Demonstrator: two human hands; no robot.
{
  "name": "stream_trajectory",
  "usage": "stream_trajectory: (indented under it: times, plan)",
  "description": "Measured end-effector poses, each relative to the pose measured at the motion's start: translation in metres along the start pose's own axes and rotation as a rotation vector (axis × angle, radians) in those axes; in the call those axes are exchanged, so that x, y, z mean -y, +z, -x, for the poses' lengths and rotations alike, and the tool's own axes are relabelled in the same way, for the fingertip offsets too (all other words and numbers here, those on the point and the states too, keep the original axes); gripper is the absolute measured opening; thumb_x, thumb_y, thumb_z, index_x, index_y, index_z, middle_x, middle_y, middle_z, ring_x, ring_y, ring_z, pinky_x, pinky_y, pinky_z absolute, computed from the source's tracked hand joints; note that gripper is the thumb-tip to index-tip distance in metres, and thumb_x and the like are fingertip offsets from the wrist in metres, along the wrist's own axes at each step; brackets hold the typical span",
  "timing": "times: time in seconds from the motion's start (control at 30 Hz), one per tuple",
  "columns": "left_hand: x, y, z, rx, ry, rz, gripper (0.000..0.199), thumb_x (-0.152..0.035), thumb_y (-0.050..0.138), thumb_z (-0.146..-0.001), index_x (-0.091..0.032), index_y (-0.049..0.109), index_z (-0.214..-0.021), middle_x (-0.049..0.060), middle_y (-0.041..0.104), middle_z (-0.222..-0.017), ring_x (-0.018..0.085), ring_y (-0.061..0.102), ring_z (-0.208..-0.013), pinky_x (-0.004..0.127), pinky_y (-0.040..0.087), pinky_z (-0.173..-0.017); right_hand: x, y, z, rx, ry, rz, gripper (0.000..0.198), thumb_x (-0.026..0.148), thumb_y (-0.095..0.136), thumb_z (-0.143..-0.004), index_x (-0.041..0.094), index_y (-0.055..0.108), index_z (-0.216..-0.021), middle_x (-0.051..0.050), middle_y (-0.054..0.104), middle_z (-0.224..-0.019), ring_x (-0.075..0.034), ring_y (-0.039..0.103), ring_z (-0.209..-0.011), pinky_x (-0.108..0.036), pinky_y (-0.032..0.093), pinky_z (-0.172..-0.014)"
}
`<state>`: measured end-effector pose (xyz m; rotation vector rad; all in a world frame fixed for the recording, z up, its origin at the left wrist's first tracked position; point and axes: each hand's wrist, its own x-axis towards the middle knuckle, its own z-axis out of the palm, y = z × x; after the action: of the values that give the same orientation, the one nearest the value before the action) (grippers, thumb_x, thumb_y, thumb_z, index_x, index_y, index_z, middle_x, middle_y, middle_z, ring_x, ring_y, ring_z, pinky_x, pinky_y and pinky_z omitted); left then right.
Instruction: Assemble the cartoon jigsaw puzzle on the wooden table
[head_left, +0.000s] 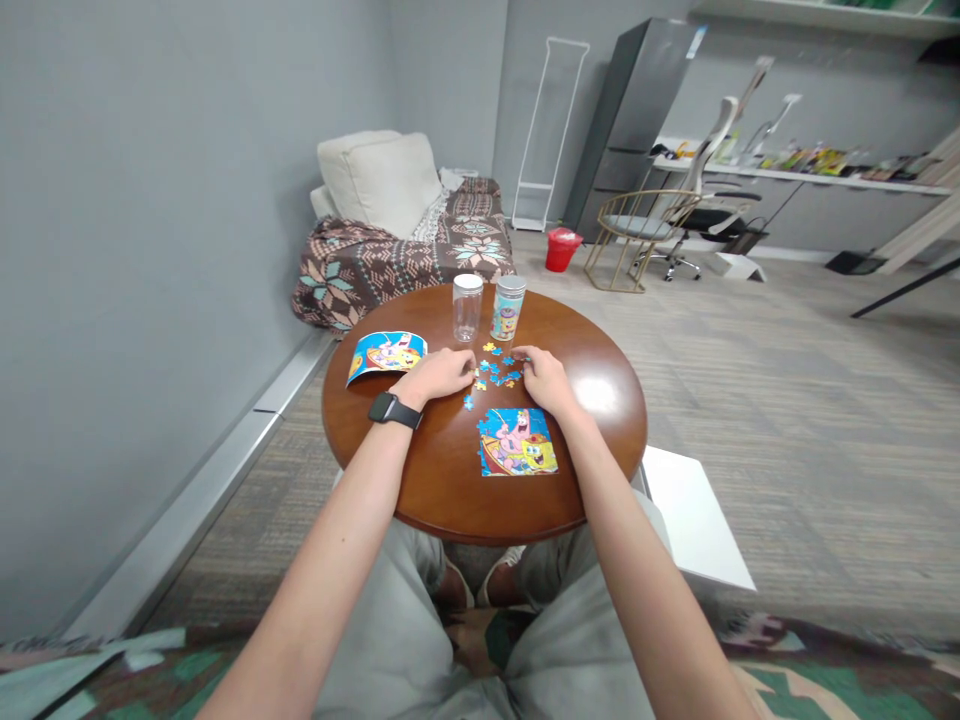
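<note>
The round brown table (442, 470) bears two jars (508, 312) near its far edge, a picture sheet (386, 352) near its left. Loose puzzle pieces (495, 381) lie mid-table, a joined section (517, 442) toward the near edge.

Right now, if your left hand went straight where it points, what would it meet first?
Probably the loose puzzle pieces lying on the table just past the left hand; its height is hard to judge, so it might pass over them.

On my feed I see what looks like a home's combined living and kitchen area, with a sofa (397, 255), tall fridge (632, 115) and cluttered counter (814, 178).
</note>
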<state>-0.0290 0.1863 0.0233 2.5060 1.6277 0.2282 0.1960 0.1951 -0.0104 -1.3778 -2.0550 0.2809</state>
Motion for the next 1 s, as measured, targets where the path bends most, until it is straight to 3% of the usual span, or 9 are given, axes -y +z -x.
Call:
stream_trajectory:
  times: [0.2,0.43,0.67,0.8,1.0]
  plan:
    - [-0.002,-0.002,0.0,-0.029,-0.066,-0.033,0.025,-0.034,0.05,-0.087,-0.022,0.066,-0.102,0.009,0.071,-0.097,0.025,0.067,-0.089,0.03,0.048,-0.077,-0.005,-0.002,0.001,-0.056,0.059,-0.031,0.036,0.006,0.041,-0.076,0.021,0.068,-0.094,-0.004,0.068,-0.103,-0.02,0.06,-0.103,-0.037,0.045,-0.097]
    - [0.0,-0.004,0.0,-0.068,-0.101,-0.071,0.022,-0.027,0.048,-0.085,-0.02,0.068,-0.093,0.009,0.072,-0.091,0.025,0.067,-0.085,0.031,0.048,-0.075,-0.017,-0.014,0.004,-0.163,0.254,0.054,0.032,0.007,0.045,-0.068,0.019,0.071,-0.083,-0.008,0.066,-0.098,-0.022,0.062,-0.093,-0.036,0.048,-0.089]
    - [-0.004,-0.005,0.0,0.011,0.011,0.036,0.031,-0.046,0.055,-0.085,-0.023,0.067,-0.102,0.006,0.072,-0.094,0.023,0.066,-0.088,0.027,0.046,-0.074,-0.022,-0.02,0.006,-0.18,0.37,0.034,0.032,0.007,0.046,-0.066,0.019,0.072,-0.081,-0.006,0.069,-0.083,-0.02,0.063,-0.078,-0.032,0.05,-0.076]
    - [-0.004,-0.004,-0.001,0.048,0.066,0.076,0.041,-0.056,0.059,-0.08,-0.025,0.067,-0.106,0.005,0.072,-0.095,0.022,0.067,-0.087,0.025,0.045,-0.07,-0.023,-0.016,0.005,-0.17,0.321,0.05,0.03,0.01,0.047,-0.069,0.02,0.072,-0.084,-0.006,0.068,-0.088,-0.02,0.063,-0.082,-0.034,0.05,-0.08]
    - [-0.006,-0.004,0.0,0.036,0.092,0.088,0.049,-0.063,0.061,-0.076,-0.027,0.068,-0.109,0.004,0.072,-0.098,0.023,0.067,-0.088,0.025,0.044,-0.069,-0.017,-0.008,0.004,-0.053,0.137,0.022,0.029,0.012,0.05,-0.075,0.02,0.07,-0.096,-0.008,0.065,-0.111,-0.024,0.059,-0.108,-0.043,0.045,-0.098]
